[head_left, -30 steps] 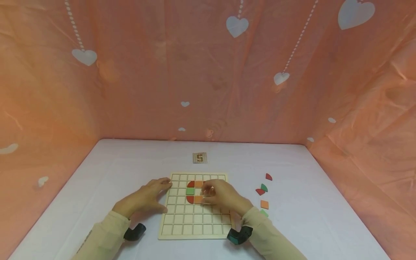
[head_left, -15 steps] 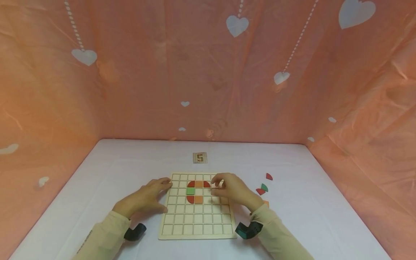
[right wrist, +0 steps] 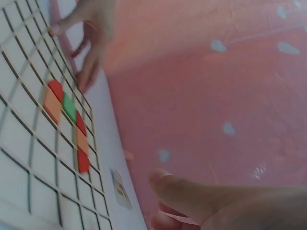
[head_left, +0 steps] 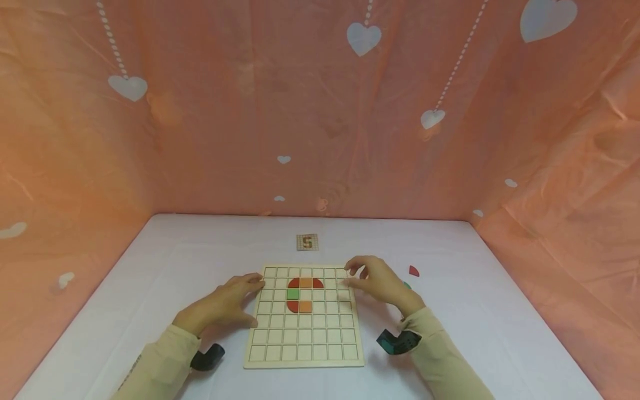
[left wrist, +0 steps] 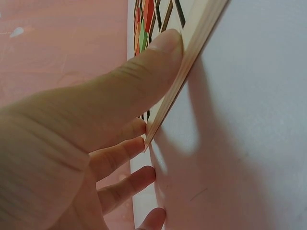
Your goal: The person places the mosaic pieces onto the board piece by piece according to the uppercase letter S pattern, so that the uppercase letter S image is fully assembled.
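A square wooden grid board (head_left: 305, 353) lies on the table, holding several flat pieces. Among them are red quarter-rounds (head_left: 318, 284), orange squares (head_left: 305, 306) and a green square (head_left: 293, 294). My left hand (head_left: 220, 303) rests at the board's left edge, its thumb (left wrist: 163, 52) on the wooden rim and the other fingers spread along the side. Over the board's right edge hovers my right hand (head_left: 382, 283), fingers loosely bent, with nothing visible between them. In the right wrist view its thumb (right wrist: 187, 191) stands apart from the board.
Behind the board lies a small card (head_left: 307, 242) with a grid and a figure on it. To the right, a loose red quarter-round (head_left: 414, 271) lies on the white table, and a green piece (head_left: 407, 285) peeks out past my right hand. Orange cloth (head_left: 310, 111) walls the table.
My right hand has drawn back from the middle of the grid to its right edge, uncovering the red quarter-round at the upper right. The left hand has stayed put.
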Demonstrator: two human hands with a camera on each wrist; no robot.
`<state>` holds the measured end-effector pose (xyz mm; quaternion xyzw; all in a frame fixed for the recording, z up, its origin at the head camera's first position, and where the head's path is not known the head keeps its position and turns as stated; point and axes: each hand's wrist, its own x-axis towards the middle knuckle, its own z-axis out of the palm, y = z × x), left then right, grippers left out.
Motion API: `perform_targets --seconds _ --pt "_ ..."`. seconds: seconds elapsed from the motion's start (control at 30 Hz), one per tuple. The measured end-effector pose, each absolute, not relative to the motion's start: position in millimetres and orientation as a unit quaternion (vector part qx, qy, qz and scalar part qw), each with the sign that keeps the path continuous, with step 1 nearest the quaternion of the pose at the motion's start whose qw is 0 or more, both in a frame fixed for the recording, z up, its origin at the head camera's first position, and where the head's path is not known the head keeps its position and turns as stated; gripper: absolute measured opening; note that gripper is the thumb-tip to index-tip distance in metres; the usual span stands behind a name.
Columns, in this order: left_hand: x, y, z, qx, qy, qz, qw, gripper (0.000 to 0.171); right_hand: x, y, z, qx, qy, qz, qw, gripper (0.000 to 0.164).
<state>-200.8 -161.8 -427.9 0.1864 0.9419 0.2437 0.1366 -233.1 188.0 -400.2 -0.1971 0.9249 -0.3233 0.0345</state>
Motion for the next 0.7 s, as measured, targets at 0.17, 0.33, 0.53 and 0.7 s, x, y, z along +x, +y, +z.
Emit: perform_targets --seconds 0.17,0.33,0.53,0.7 --pt "-200.5 -161.5 -428.6 0.181 0.943 0.243 0.139 0.088 -240.6 205.3 -397.6 -0.177 0.927 -0.330 0.023 0.028" --pt "-200.8 -161.4 -428.7 0.179 0.944 0.241 0.137 0.088 -244.9 219.2 -394.2 -0.162 0.925 -0.344 0.011 0.028" --pt "-200.9 -161.6 -428.9 0.177 0.943 0.245 0.137 0.088 -249.1 232.3 -393.2 -0.146 0.925 -0.352 0.012 0.030" --pt "-200.3 -161.7 -428.4 0.175 0.942 0.251 0.141 0.088 -251.3 243.6 -394.0 -0.143 0.923 -0.358 0.005 0.031"
